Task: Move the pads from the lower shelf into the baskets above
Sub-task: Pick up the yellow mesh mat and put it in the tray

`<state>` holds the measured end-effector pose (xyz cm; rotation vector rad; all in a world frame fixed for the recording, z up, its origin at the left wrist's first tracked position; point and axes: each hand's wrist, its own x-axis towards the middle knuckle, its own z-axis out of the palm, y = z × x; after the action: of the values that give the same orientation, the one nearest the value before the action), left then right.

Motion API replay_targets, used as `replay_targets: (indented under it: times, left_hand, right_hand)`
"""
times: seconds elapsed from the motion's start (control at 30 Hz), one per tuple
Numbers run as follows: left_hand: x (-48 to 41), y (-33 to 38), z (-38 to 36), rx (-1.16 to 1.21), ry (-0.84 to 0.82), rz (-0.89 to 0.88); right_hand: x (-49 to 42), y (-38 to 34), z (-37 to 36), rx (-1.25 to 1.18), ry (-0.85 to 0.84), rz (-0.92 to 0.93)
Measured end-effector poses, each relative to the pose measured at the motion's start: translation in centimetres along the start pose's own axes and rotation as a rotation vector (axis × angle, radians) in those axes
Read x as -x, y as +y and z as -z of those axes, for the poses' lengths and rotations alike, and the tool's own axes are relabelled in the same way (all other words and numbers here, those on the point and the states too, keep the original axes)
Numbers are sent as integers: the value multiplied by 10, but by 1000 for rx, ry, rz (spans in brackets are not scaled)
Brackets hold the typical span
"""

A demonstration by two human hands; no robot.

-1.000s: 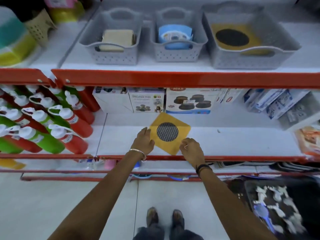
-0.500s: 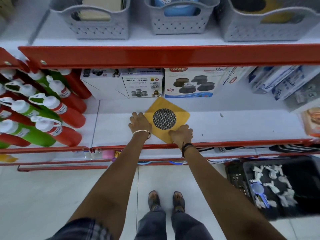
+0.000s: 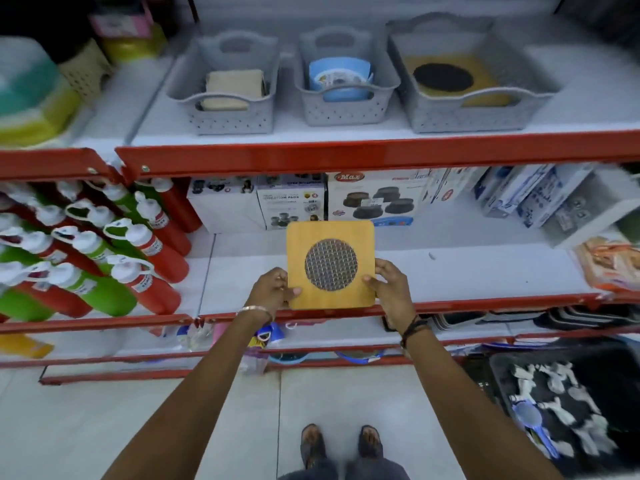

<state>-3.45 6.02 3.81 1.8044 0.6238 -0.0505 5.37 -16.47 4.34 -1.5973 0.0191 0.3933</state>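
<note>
A square yellow pad (image 3: 330, 233) with a round metal mesh centre is held up off the lower shelf (image 3: 467, 268), facing me. My left hand (image 3: 272, 291) grips its lower left edge and my right hand (image 3: 391, 285) grips its lower right edge. On the shelf above stand three grey baskets. The right basket (image 3: 485, 112) holds a similar yellow pad (image 3: 485, 98) with a dark round centre. The middle basket (image 3: 343, 109) holds blue items, and the left basket (image 3: 228, 116) holds beige pads.
Red and green bottles (image 3: 104, 265) lie packed on the lower shelf at left. Boxes (image 3: 374, 199) stand at the back of that shelf, with more boxes at right. Red shelf rails (image 3: 381, 154) run across. A black crate (image 3: 568, 410) of items sits on the floor at right.
The pad lay flat and turned like a diamond on the lower shelf; both hands have taken hold of it, lifted it and turned it square.
</note>
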Motion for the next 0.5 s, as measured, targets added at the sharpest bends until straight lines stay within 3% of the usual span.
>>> replay_targets:
  times: [0.13,0.33,0.5]
  left_hand:
    - [34,22,14,105,-46,-123]
    - [77,99,27,197,61,-339]
    - [104,186,22,215,105,-565]
  right_hand:
    - [23,-45,13,44,-141,189]
    - [38,-141,31,196,-213,488]
    - [33,-212,62,397,-32,819]
